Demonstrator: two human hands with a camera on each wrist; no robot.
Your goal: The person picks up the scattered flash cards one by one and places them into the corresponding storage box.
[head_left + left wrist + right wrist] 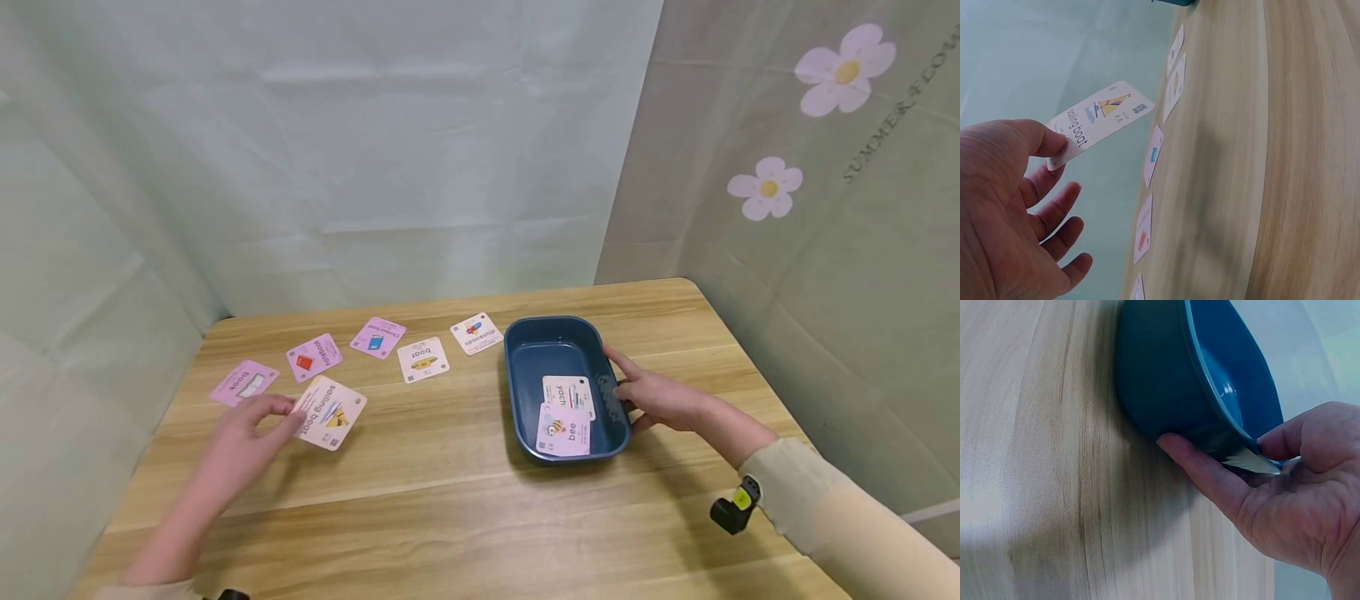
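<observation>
"Sailing boat" card; "book" card; "notebook" card; "Chinese book" card; "boat" card; "spaceship" card; "yach…" card; "bee" card; curtain, lettered "SUMMER FLOW…".

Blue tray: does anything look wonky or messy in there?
A bit: in the tray, the bee card overlaps the yacht card, so only "yach" shows. That looks untidy, but I can't see anything spilled or broken.

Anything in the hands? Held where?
Left hand: sailing boat card, pinched at the edge nearest that hand. Right hand: blue tray, gripped at the rim on its right side.
</observation>
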